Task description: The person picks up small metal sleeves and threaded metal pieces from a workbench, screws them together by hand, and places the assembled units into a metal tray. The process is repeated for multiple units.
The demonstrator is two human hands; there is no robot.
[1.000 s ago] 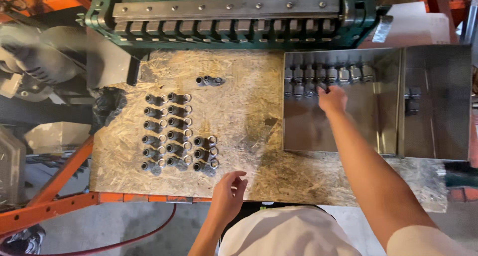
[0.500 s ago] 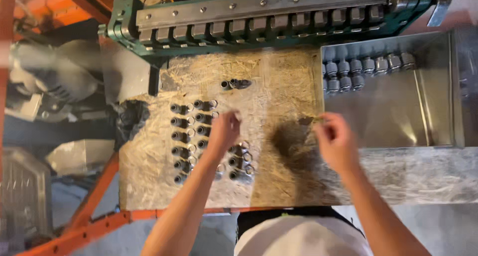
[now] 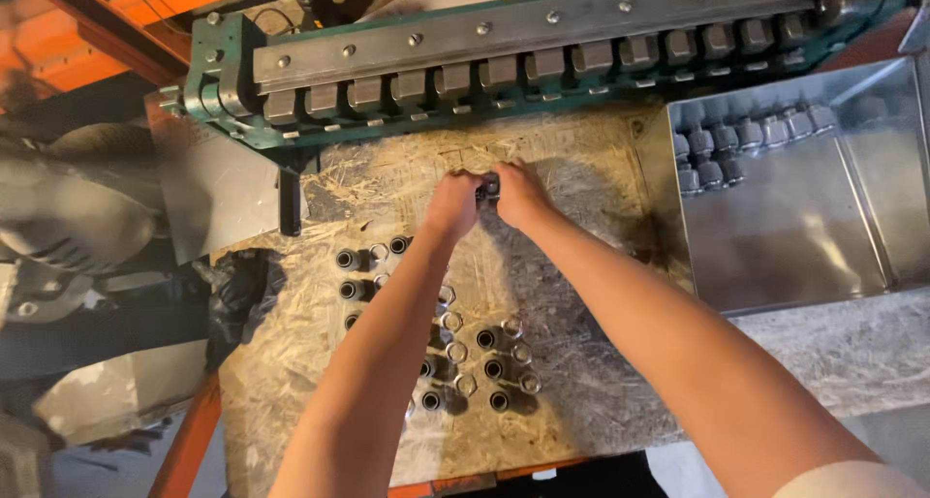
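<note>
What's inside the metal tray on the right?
The metal tray holds grey fittings in two rows along its far wall; the rest of its floor is bare. Its right end runs out of frame.

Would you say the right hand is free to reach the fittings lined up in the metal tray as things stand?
Probably not straight away: the right hand and left hand both grip a small fitting. The path to the tray fittings looks open, though.

Both arms out fwd, hands (image 3: pixel 487 196) together, fingers curled.
</note>
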